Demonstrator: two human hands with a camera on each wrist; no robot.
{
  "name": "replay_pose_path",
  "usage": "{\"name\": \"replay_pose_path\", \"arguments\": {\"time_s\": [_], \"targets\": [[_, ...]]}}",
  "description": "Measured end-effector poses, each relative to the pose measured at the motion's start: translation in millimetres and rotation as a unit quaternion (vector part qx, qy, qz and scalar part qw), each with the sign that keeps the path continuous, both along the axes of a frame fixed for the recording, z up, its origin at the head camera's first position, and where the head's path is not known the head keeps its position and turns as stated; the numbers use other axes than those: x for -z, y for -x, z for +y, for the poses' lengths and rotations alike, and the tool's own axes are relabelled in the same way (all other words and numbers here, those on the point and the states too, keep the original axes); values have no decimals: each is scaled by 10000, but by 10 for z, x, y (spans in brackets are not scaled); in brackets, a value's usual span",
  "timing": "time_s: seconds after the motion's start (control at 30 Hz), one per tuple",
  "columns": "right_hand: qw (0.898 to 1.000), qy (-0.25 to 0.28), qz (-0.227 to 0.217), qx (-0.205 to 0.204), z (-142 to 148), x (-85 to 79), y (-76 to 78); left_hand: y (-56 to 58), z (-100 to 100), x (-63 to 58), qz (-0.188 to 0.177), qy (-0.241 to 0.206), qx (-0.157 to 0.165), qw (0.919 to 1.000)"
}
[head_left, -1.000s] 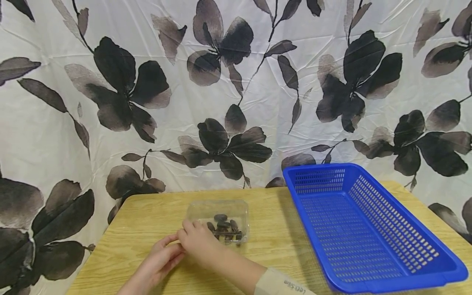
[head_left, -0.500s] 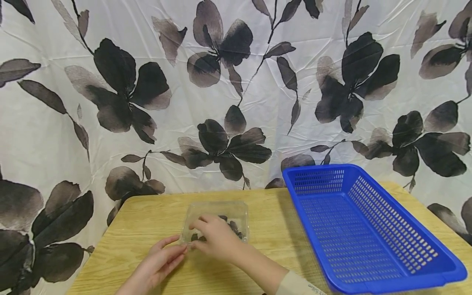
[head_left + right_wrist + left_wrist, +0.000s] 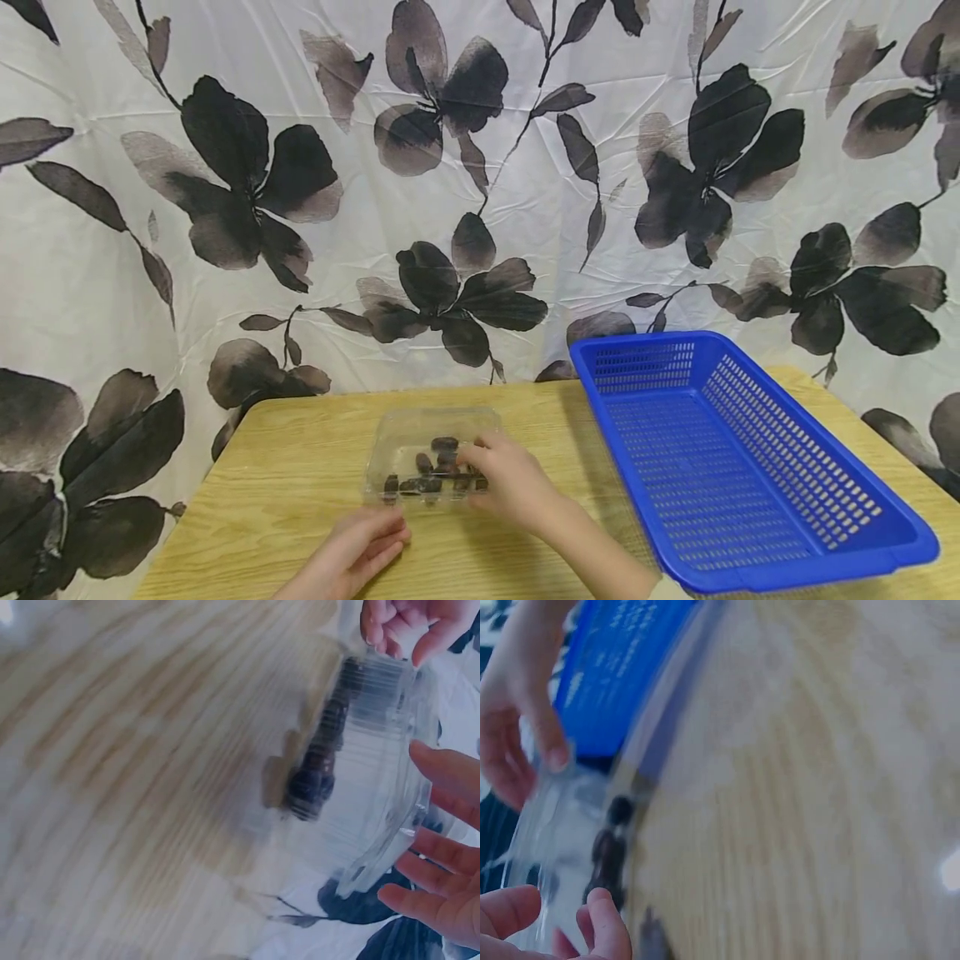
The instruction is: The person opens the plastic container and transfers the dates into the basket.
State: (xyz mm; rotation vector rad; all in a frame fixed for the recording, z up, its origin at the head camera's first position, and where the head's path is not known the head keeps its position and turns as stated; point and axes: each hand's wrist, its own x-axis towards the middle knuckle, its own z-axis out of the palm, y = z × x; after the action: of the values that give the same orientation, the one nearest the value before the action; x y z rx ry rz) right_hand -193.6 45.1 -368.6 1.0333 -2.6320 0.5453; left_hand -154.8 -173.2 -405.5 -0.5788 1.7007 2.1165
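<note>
A clear plastic tub stands on the table with several dark brown, oblong, date-like pieces on its bottom. My right hand is at the tub's right side, its fingertips over the wall and partly covering the pieces. In the right wrist view the thumb and spread fingers of that right hand lie along the tub's rim, with nothing pinched between them. My left hand is just in front of the tub's left front corner, fingers loosely bent and holding nothing. The left wrist view is blurred.
To the right is a large blue perforated basket, its inside bare. The wood-grain table ends at a hanging cloth with dark flowers, close behind the tub and basket.
My right hand has moved from the tub's left front, across its inside, to the right side. Pieces on the left are uncovered now. My left hand has drawn slightly right and down.
</note>
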Motion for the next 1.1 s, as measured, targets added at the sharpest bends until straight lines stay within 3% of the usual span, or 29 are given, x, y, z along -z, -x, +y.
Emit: {"name": "replay_pose_path", "arguments": {"time_s": [0.13, 0.33, 0.47, 0.6, 0.9, 1.0, 1.1], "targets": [[9999, 27, 58, 99, 23, 42, 19, -35, 167, 21, 81, -198, 447, 9988], [9999, -1, 104, 57, 32, 55, 32, -48, 446, 47, 433, -822, 776, 9927], [9999, -37, 137, -23, 36, 53, 37, -40, 592, 68, 484, -1185, 843, 9882], [9996, -92, 240, -133, 53, 48, 48, -8, 669, 79, 363, -1447, 676, 9865], [9953, -579, 723, -278, 61, 38, 49, 7, 736, 86, 759, -1267, 296, 9886], [9873, -1032, 1183, -226, 44, 41, 23, 16, 754, 88, 837, -1203, 159, 9891], [9712, -1511, 1833, -195, 34, 65, -20, 25, 766, 94, 835, -1138, 27, 9900]]}}
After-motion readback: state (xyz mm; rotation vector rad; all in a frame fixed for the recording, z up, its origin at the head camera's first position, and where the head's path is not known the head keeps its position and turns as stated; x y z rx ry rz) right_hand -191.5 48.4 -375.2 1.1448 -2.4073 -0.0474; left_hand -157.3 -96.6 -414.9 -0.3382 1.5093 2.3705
